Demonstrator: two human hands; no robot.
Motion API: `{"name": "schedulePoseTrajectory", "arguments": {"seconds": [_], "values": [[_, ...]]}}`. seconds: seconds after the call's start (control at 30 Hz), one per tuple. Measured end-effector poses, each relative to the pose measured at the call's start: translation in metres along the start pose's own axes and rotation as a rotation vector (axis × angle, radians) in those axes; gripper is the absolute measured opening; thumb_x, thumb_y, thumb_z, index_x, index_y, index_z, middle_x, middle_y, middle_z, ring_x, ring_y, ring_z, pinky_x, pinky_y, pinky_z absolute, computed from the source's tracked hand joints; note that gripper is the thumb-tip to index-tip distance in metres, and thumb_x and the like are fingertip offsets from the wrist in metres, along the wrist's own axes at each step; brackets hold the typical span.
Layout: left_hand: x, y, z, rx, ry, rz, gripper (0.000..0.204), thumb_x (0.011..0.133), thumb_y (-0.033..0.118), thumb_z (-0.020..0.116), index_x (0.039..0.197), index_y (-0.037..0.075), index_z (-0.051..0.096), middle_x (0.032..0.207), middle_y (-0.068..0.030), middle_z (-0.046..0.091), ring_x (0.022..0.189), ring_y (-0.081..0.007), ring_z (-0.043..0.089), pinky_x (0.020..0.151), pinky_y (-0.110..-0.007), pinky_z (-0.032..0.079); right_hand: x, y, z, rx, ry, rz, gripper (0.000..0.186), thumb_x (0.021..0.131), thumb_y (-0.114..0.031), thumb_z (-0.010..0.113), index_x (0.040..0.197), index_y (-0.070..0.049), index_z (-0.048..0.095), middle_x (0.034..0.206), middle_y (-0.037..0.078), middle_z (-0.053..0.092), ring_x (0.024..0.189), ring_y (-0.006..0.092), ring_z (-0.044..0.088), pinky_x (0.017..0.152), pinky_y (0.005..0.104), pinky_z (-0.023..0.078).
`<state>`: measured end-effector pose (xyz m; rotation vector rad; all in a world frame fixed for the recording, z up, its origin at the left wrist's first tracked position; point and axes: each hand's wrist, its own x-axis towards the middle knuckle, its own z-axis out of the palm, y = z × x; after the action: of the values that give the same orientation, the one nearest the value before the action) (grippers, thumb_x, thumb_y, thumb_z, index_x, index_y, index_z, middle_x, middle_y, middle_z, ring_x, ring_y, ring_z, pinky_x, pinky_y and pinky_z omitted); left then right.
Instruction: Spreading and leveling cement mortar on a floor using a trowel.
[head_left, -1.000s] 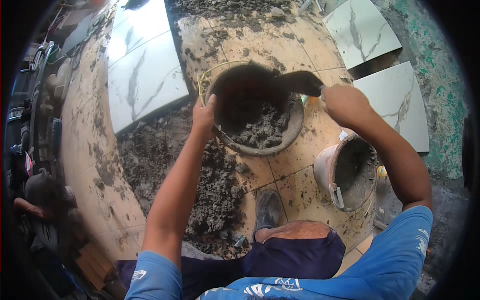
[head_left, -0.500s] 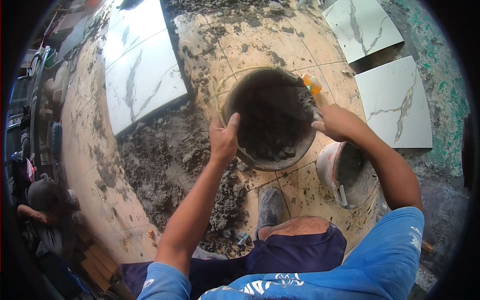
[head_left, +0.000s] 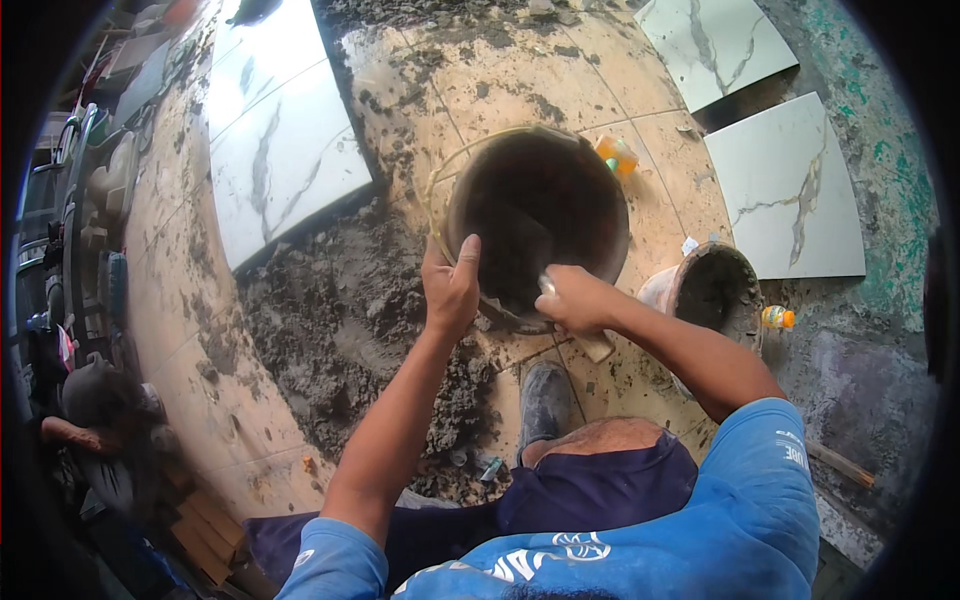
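Note:
My left hand (head_left: 452, 290) is closed on the near-left rim of a large dark bucket (head_left: 619, 225), thumb over the edge. A pale handle of the bucket loops along its left side. My right hand (head_left: 580, 300) is closed round a trowel (head_left: 595, 347), whose pale handle end sticks out over the near rim. The trowel's blade reaches down into the bucket, where shadow blurs it. Dark grey mortar, seen dimly, lies inside.
Loose mortar (head_left: 340, 320) spreads over the tan tiled floor left of the bucket. White marbled tiles lie at left (head_left: 285, 160) and right (head_left: 790, 195). A smaller bucket (head_left: 745, 335) stands at right beside an orange-capped bottle (head_left: 778, 317). An orange bottle (head_left: 616, 155) lies behind the large bucket.
My right hand has moved from the bucket's right rim to its near side, bringing the trowel down inside. My left hand keeps its hold on the rim.

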<state>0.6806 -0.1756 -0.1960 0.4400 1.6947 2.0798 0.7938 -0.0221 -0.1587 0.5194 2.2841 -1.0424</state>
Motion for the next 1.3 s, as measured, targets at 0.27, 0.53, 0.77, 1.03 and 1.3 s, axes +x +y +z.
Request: {"name": "schedulePoseTrajectory", "arguments": {"seconds": [0.27, 0.53, 0.77, 1.03, 1.3], "values": [[-0.021, -0.011, -0.012, -0.031, 0.103, 0.052, 0.041, 0.095, 0.011, 0.054, 0.132, -0.003, 0.042, 0.127, -0.0105, 0.051, 0.114, -0.0168, 0.049, 0.099, -0.029, 0.037, -0.064, -0.028, -0.072, -0.711, 0.009, 0.131, 0.02, 0.082, -0.011, 0.051, 0.099, -0.002, 0.057, 0.089, 0.02, 0.066, 0.085, 0.0366, 0.065, 0.074, 0.0462, 0.051], [-0.032, -0.012, 0.015, -0.107, 0.066, 0.078, 0.04, 0.094, 0.011, 0.054, 0.13, -0.004, 0.045, 0.123, -0.0118, 0.055, 0.111, -0.0174, 0.052, 0.098, -0.029, 0.038, -0.018, 0.063, -0.039, -0.544, -0.123, 0.012, 0.029, 0.08, -0.019, 0.056, 0.097, 0.004, 0.062, 0.086, 0.025, 0.065, 0.086, 0.0404, 0.064, 0.077, 0.0453, 0.051], [-0.024, -0.013, 0.002, -0.049, 0.077, 0.113, 0.039, 0.094, 0.014, 0.054, 0.128, -0.004, 0.047, 0.117, -0.0129, 0.06, 0.109, -0.0182, 0.054, 0.095, -0.029, 0.039, -0.038, 0.026, 0.016, -0.044, -0.063, 0.0, 0.031, 0.079, -0.022, 0.057, 0.083, 0.009, 0.059, 0.075, 0.026, 0.063, 0.076, 0.0409, 0.064, 0.071, 0.0443, 0.052], [-0.018, -0.016, 0.001, 0.028, -0.038, 0.115, 0.039, 0.092, 0.018, 0.057, 0.123, -0.004, 0.052, 0.11, -0.0185, 0.064, 0.102, -0.0222, 0.061, 0.088, -0.032, 0.045, -0.022, 0.026, 0.037, 0.097, -0.029, 0.026, 0.038, 0.077, -0.028, 0.056, 0.087, 0.009, 0.057, 0.078, 0.028, 0.062, 0.072, 0.0416, 0.062, 0.067, 0.0449, 0.048], [0.011, -0.005, 0.003, 0.002, -0.097, 0.056, 0.04, 0.097, 0.02, 0.052, 0.131, -0.001, 0.048, 0.118, -0.0098, 0.058, 0.109, -0.0158, 0.052, 0.096, -0.029, 0.039, -0.045, 0.005, 0.008, 0.45, -0.1, 0.144, 0.016, 0.083, -0.014, 0.057, 0.082, -0.001, 0.048, 0.063, 0.006, 0.053, 0.055, 0.0131, 0.053, 0.051, 0.0301, 0.045]]}}
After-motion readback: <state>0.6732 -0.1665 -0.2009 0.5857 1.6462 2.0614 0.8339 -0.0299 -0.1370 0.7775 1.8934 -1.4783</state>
